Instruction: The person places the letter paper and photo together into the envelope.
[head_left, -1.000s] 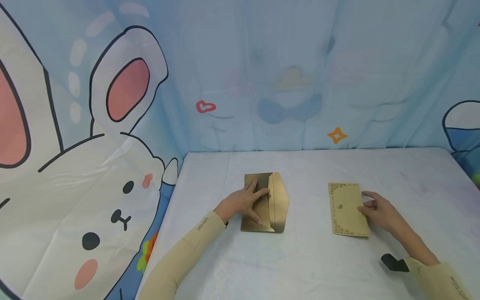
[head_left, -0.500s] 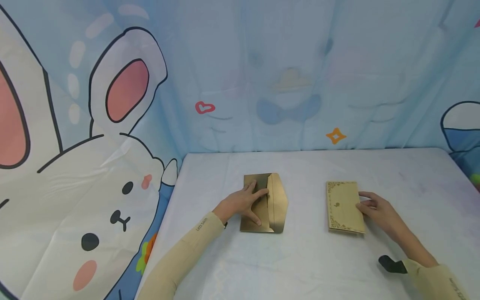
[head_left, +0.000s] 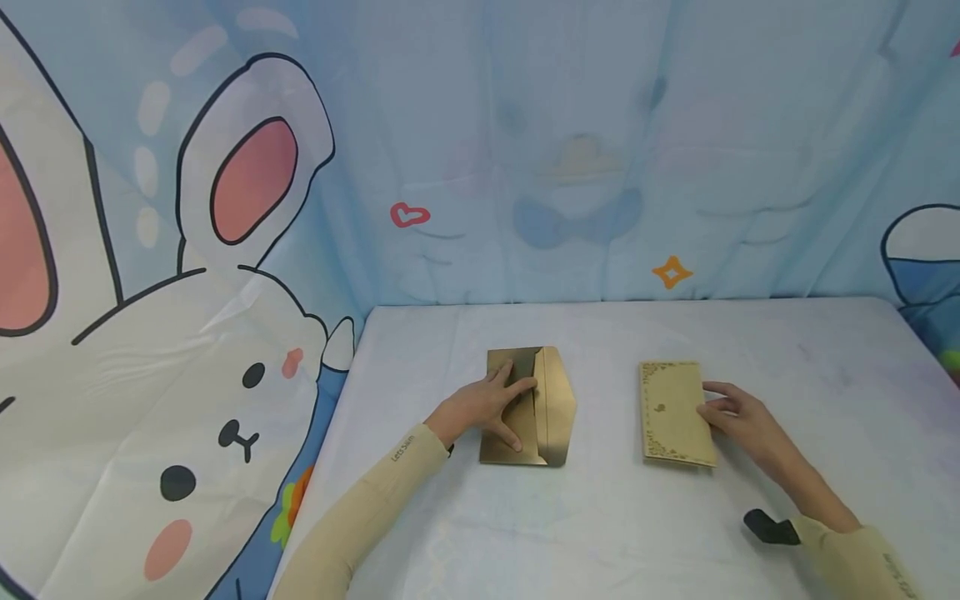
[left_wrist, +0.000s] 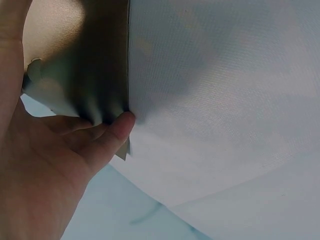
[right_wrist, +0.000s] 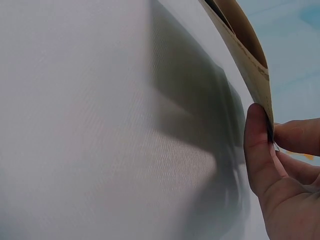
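Note:
A shiny gold envelope (head_left: 557,408) lies on the table with its flap folded out to the right. Spread fingers of my left hand (head_left: 487,408) rest on the envelope's body, left of the flap; the left wrist view shows that hand (left_wrist: 45,165) against the dark, shaded envelope (left_wrist: 102,55). To the right, my right hand (head_left: 742,421) pinches the right edge of a gold folded card (head_left: 675,412) with an ornate border. In the right wrist view, the thumb and fingers of that hand (right_wrist: 290,190) grip the card (right_wrist: 255,75), which stands off the tabletop and casts a shadow.
A white-covered table (head_left: 600,533) carries both items. Behind it hangs a blue printed curtain (head_left: 465,108), and a large rabbit picture (head_left: 217,392) stands along the left. A black strap end (head_left: 771,527) sticks out by the right sleeve.
My right hand has moved left with the card, bringing it nearer the envelope. The left hand and the envelope have stayed in place.

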